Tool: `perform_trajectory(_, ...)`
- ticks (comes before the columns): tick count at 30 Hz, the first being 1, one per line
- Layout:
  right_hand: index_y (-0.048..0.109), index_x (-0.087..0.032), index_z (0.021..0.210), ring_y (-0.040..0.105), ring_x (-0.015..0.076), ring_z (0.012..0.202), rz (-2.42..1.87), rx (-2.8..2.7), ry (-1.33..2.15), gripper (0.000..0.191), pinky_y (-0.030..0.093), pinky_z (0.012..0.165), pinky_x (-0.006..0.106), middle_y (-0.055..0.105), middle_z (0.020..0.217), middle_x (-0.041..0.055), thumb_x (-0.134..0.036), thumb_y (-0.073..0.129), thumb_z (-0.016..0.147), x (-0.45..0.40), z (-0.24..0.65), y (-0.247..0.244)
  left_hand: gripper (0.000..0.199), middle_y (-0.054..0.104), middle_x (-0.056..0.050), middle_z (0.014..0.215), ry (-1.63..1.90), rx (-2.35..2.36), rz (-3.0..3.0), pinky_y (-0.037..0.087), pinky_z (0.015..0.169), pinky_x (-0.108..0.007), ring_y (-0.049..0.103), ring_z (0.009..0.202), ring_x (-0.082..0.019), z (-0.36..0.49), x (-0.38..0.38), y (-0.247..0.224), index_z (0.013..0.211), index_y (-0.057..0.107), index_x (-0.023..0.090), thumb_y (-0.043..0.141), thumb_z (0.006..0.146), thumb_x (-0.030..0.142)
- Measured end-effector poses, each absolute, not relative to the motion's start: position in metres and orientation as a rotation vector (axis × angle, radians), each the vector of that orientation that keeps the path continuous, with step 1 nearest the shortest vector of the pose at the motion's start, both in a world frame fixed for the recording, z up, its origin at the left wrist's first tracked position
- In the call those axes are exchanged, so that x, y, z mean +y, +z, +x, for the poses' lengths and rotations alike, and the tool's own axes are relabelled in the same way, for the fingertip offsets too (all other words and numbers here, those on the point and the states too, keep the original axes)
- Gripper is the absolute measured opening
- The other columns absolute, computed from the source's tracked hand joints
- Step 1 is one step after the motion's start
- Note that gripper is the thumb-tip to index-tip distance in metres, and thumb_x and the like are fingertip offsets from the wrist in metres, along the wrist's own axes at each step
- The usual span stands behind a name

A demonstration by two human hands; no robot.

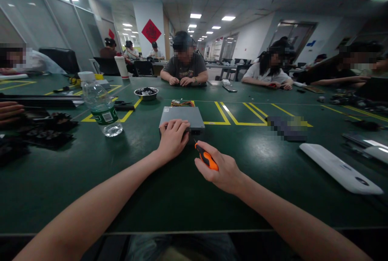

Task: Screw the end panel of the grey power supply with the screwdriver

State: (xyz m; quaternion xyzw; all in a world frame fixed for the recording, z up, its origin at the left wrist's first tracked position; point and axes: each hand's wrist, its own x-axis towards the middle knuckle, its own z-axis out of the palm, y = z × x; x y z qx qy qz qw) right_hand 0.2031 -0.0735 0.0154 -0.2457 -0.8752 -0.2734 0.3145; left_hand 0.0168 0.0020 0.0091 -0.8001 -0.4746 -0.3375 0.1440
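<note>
A grey metal computer power supply (184, 114) lies on the green table, with a black socket in its near face and coloured wires behind it. My left hand (173, 139) grips its near left edge, fingers bent over the top and thumb down at the front. In my right hand (221, 168) is a screwdriver (207, 158) with an orange and black handle, held between thumb and fingers. Its thin shaft points up and left towards the near face of the power supply, below the socket. Whether the tip touches anything cannot be made out.
Left of the power supply stands a clear water bottle (104, 107). Behind are a metal bowl (146, 93) of small parts and a white cup (121, 67). A white elongated device (339, 168) lies at right. Another person (184, 65) sits opposite; a co-worker's hand (10, 112) shows at far left.
</note>
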Motion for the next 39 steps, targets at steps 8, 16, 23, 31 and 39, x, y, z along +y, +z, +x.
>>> perform_trajectory(8, 0.055, -0.025, 0.107, 0.065, 0.0147, 0.082, -0.678, -2.161, -0.941, 0.027, 0.051, 0.061, 0.022, 0.066, 0.101, 0.0089, -0.013, 0.056, 0.082, -0.066, 0.213, 0.021, 0.023, 0.059, -0.004, 0.119, -0.982, -1.364, -2.308, 0.026, 0.090, -0.043, 0.047, 0.111, -0.023, 0.017, 0.001, 0.010, 0.107, 0.054, 0.025, 0.048, 0.085, 0.022)
perform_trajectory(16, 0.052, -0.019, 0.096, 0.063, 0.0137, 0.070, -0.638, -2.116, -1.046, 0.018, 0.049, 0.060, 0.024, 0.067, 0.084, 0.0089, -0.014, 0.059, 0.081, -0.071, 0.204, 0.027, 0.022, 0.059, -0.004, 0.119, -0.992, -1.372, -2.306, 0.026, 0.091, -0.043, 0.047, 0.111, -0.023, 0.018, 0.002, 0.010, 0.106, 0.054, 0.025, 0.047, 0.085, 0.023)
perform_trajectory(23, 0.048, -0.021, 0.096, 0.061, 0.0128, 0.069, -0.580, -2.097, -1.092, 0.021, 0.048, 0.062, 0.024, 0.066, 0.085, 0.0085, -0.010, 0.057, 0.080, -0.071, 0.197, 0.026, 0.022, 0.060, -0.003, 0.118, -0.996, -1.372, -2.292, 0.026, 0.090, -0.043, 0.047, 0.110, -0.023, 0.019, 0.001, 0.010, 0.105, 0.054, 0.024, 0.048, 0.084, 0.021)
perform_trajectory(31, 0.048, -0.020, 0.097, 0.060, 0.0128, 0.073, -0.520, -2.058, -0.862, 0.026, 0.049, 0.065, 0.026, 0.064, 0.087, 0.0071, -0.014, 0.062, 0.076, -0.066, 0.213, 0.020, 0.022, 0.060, -0.003, 0.117, -1.001, -1.360, -2.293, 0.025, 0.091, -0.044, 0.048, 0.109, -0.023, 0.019, 0.001, 0.010, 0.105, 0.055, 0.024, 0.048, 0.084, 0.022)
perform_trajectory(39, 0.051, -0.021, 0.090, 0.060, 0.0123, 0.072, -0.597, -1.934, -0.804, 0.023, 0.049, 0.063, 0.025, 0.062, 0.084, 0.0029, -0.012, 0.062, 0.072, -0.058, 0.238, 0.028, 0.027, 0.058, -0.004, 0.122, -0.990, -1.285, -2.328, 0.024, 0.093, -0.043, 0.046, 0.114, -0.023, 0.013, 0.004, 0.007, 0.112, 0.052, 0.025, 0.046, 0.086, 0.023)
